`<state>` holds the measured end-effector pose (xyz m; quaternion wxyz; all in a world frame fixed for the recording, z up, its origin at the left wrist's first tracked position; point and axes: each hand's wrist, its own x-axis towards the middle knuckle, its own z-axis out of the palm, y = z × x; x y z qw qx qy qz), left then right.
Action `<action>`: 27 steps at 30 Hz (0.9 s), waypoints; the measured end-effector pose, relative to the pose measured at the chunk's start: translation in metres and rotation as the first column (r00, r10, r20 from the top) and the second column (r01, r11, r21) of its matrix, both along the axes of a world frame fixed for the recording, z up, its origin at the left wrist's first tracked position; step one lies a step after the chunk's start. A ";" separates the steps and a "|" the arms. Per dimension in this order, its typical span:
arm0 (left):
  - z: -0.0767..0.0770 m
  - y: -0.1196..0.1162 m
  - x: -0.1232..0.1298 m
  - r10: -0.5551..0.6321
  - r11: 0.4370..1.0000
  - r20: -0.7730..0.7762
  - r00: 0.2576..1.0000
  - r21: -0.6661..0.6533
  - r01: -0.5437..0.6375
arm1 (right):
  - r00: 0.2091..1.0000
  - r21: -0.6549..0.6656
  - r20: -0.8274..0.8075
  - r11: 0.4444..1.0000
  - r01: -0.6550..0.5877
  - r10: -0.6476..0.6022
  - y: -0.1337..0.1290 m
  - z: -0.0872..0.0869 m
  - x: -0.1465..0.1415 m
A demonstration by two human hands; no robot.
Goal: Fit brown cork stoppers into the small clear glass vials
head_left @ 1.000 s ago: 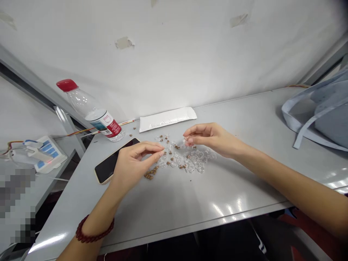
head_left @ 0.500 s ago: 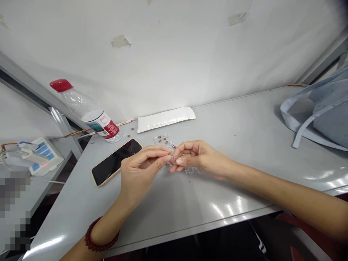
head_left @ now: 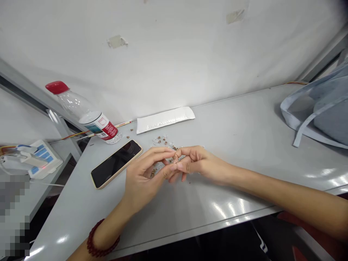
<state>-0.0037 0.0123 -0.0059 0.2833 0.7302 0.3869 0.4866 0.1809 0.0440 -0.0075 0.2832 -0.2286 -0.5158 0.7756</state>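
Note:
My left hand [head_left: 146,175] and my right hand [head_left: 202,163] meet above the grey table, thumbs and fingertips pinched together. Between them is a small clear piece [head_left: 175,159], mostly covered by the fingers, which both hands grip. Just behind the hands lie several tiny clear pieces [head_left: 165,137] and small brown cork-like bits [head_left: 166,143], like miniature bottles and their stoppers. More of these show partly below my left fingers. A dark red beaded bracelet [head_left: 95,241] circles my left wrist.
A phone [head_left: 116,163] lies left of my hands. Behind it stands a red-capped plastic bottle [head_left: 95,117]. A flat silvery-white packet [head_left: 165,119] lies by the wall. At the right is a blue-grey cloth bag [head_left: 328,108]; at far left, a power strip [head_left: 43,159] with plugs.
Both hands have shifted slightly down and closer together, the fingertips now meeting around the clear piece. My left hand has also moved a little to the right.

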 end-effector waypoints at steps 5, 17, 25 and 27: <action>0.000 0.001 0.001 -0.016 0.999 -0.094 0.995 -0.049 0.012 | 0.999 -0.021 0.028 1.000 0.020 -0.019 0.001 -0.001 -0.001; 0.012 -0.001 0.003 0.124 0.985 -0.275 0.953 0.153 -0.084 | 0.987 0.156 0.160 0.987 -0.036 0.010 0.001 0.004 0.001; 0.037 0.021 -0.053 0.010 0.918 -0.658 0.753 -0.292 -0.268 | 0.631 0.829 0.448 0.558 -0.028 -0.633 0.033 0.006 0.029; 0.038 0.023 -0.061 -0.112 0.879 -0.682 0.723 -0.408 -0.248 | 0.540 0.813 0.531 0.572 -0.109 -0.652 0.044 0.002 0.036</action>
